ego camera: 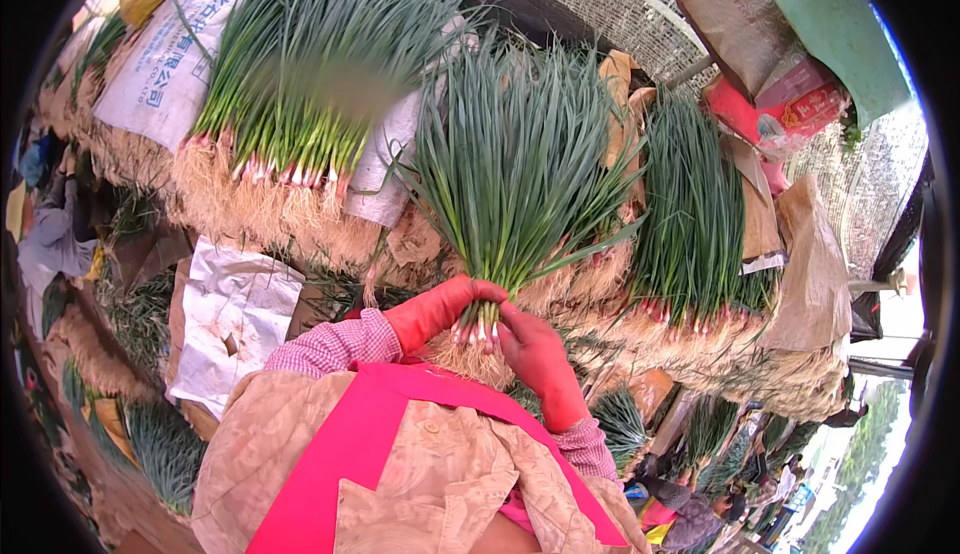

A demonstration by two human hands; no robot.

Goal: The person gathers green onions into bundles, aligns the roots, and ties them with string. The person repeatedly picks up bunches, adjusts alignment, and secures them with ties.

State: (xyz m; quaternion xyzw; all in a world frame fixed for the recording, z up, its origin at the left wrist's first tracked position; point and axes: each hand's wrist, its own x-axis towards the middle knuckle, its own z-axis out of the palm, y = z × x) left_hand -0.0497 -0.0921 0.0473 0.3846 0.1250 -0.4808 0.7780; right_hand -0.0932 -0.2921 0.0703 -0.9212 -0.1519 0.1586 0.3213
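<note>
A bunch of green onions [510, 179] with long dark leaves fans out away from my chest. Its pale pinkish bulbs and straw-coloured roots point toward me. My left hand [448, 308], in a red rubber glove, closes around the stems just above the bulbs. From the other side, my right hand [536, 351], also gloved in red, presses fingers and thumb against the same stem base. The leaf tips lie over a long heap of onions, whose roots hang along its near edge.
A spread row of green onions [300, 96] lies to the left on a white printed sack [180, 66]. Another bundle [690, 216] is on the right, beside brown paper sheets [810, 269]. A white sack [232, 314] rests lower left. Other people work at both sides.
</note>
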